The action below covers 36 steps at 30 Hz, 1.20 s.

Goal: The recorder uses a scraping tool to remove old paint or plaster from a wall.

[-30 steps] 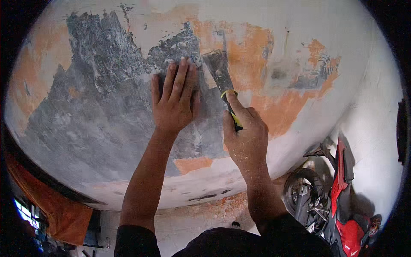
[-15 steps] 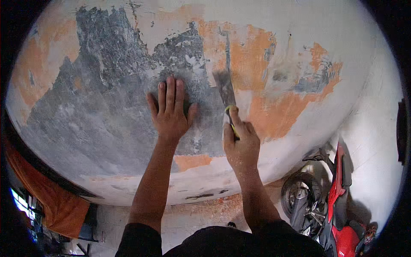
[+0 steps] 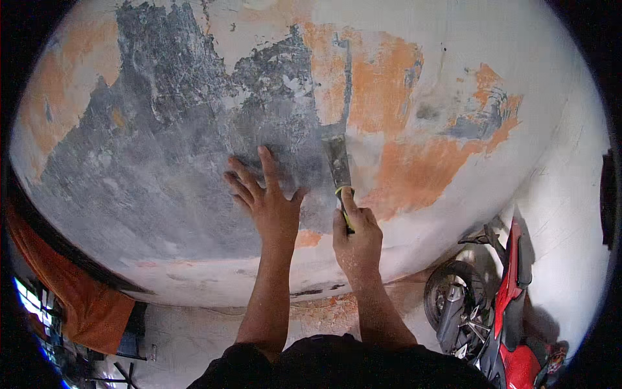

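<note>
Scraper, clenched in right hand, has slid lower; left hand stays flat on wall.

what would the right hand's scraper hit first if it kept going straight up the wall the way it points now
The right hand aims the scraper upward along the wall. First in that line, probably, is the narrow grey scraped strip between orange paint patches, then white paint higher up. The left hand lies off to the side.

Left hand: flat, palm forward, fingers spread and pointing up, thumb out to the right. Left forearm rises straight from the lower edge. Right hand: closed in a fist-like grip, index finger extended upward. Right forearm leans slightly left. Both sleeves dark.
</note>
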Motion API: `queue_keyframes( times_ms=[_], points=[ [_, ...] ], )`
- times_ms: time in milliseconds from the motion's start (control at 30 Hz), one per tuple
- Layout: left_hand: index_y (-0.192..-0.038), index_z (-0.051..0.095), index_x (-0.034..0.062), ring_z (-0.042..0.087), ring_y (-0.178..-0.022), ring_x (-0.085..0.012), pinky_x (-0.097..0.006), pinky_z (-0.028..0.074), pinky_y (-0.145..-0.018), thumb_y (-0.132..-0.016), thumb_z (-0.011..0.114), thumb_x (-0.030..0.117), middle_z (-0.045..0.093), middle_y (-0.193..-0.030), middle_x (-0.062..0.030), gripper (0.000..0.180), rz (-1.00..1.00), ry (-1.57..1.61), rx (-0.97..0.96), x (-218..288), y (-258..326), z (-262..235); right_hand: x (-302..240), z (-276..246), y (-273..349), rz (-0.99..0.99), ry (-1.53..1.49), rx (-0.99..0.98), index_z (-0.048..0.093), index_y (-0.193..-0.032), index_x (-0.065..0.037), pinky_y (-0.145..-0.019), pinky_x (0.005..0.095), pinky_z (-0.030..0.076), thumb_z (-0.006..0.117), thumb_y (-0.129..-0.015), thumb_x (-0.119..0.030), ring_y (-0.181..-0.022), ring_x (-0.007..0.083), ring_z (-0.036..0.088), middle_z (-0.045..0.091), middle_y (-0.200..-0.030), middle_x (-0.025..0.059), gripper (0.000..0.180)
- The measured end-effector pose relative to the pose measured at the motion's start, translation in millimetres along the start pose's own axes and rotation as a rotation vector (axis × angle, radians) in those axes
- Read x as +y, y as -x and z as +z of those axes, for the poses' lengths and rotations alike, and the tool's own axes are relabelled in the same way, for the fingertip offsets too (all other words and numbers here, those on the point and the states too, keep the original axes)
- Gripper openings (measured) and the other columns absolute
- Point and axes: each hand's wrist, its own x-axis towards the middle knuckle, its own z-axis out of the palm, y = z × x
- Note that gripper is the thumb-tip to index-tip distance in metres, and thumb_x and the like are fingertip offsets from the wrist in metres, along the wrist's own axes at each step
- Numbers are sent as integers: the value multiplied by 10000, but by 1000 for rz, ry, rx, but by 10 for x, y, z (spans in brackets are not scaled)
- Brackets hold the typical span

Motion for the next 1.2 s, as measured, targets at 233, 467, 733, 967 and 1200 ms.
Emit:
queue_keyframes(
  times_ms=[233,467,733,967,1200],
  points=[
    [-1617,167,300,-12,-1493,-553,-760,349,-1029,-669,910,398,-53,-1663,-236,1209,17,-18,-59,1,72,-3,-265,-213,-527,-89,-95,128,616,-1378,-109,-647,354,500,689,-897,-47,-673,243,594,580,-779,140,490],
    [-1621,160,270,12,-1490,-561,-727,360,-1049,-719,878,432,-23,-1655,-264,1164,69,-56,-46,-108,112,-37,15,-60,-30,6,-52,-23,546,-1450,-185,-674,418,538,653,-915,-111,-739,329,632,586,-826,175,550],
    [-1622,153,269,6,-1483,-575,-711,352,-1070,-733,873,421,-35,-1649,-275,1153,68,58,-44,-36,128,-25,140,65,-175,-112,-39,74,557,-1443,-179,-623,390,536,656,-911,-86,-699,306,622,570,-815,157,549],
    [-1618,173,238,3,-1483,-571,-640,285,-1154,-826,794,473,-49,-1646,-281,1033,60,13,-111,-63,136,-127,-151,-62,-488,-110,-91,59,548,-1451,-183,-613,388,536,650,-924,-84,-712,293,620,570,-818,150,546],
    [-1591,265,136,191,-1477,-522,-594,321,-1143,-1013,568,388,194,-1618,-278,699,12,187,-269,156,150,-410,213,111,39,-42,-77,63,583,-1423,-151,-660,361,530,684,-901,-49,-702,270,627,607,-797,153,542]
  ],
)
